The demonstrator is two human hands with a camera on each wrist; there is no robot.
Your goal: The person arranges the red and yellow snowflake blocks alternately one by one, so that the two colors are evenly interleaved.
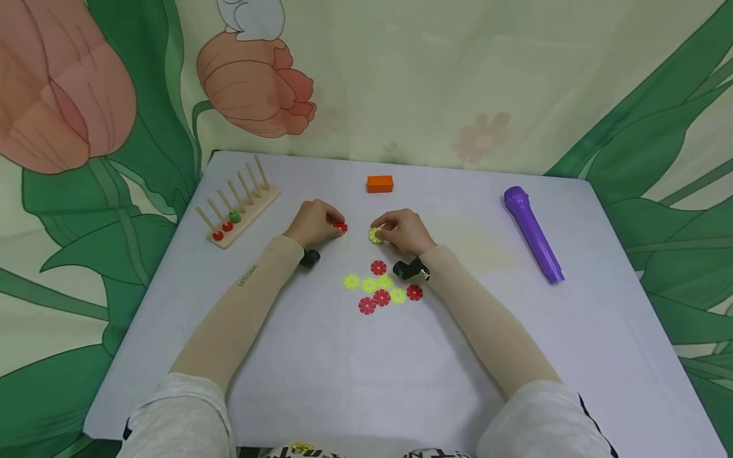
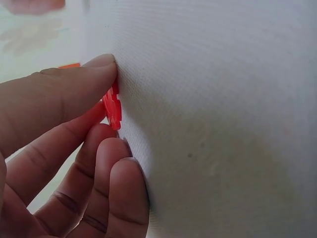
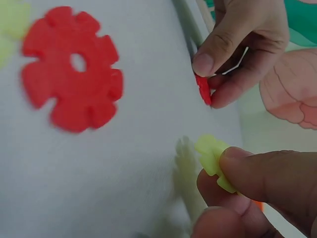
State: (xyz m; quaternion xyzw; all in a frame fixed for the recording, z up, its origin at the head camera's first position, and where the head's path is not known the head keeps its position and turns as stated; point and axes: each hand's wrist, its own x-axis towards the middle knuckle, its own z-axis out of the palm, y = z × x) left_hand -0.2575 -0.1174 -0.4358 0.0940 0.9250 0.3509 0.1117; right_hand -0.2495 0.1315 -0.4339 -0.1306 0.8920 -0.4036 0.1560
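Note:
My left hand (image 1: 314, 224) pinches a red notched disc (image 1: 342, 227) between thumb and fingers, close over the white table. In the left wrist view that red disc (image 2: 113, 108) shows edge-on between the thumb and index finger. A yellow notched disc (image 1: 375, 235) is pinched in my right hand (image 1: 405, 231), a short way to the right. Seen from the right wrist, the yellow disc (image 3: 214, 161) is tilted and casts a shadow on the table. Several more discs lie flat nearer the body, among them a red one (image 1: 378, 268) and a yellow one (image 1: 352, 282).
A wooden peg rack (image 1: 246, 219) with red and green beads on some pegs stands at the back left. Behind the hands lies an orange block (image 1: 380, 184). A purple microphone-shaped stick (image 1: 534, 235) rests on the right side of the table (image 1: 607, 356).

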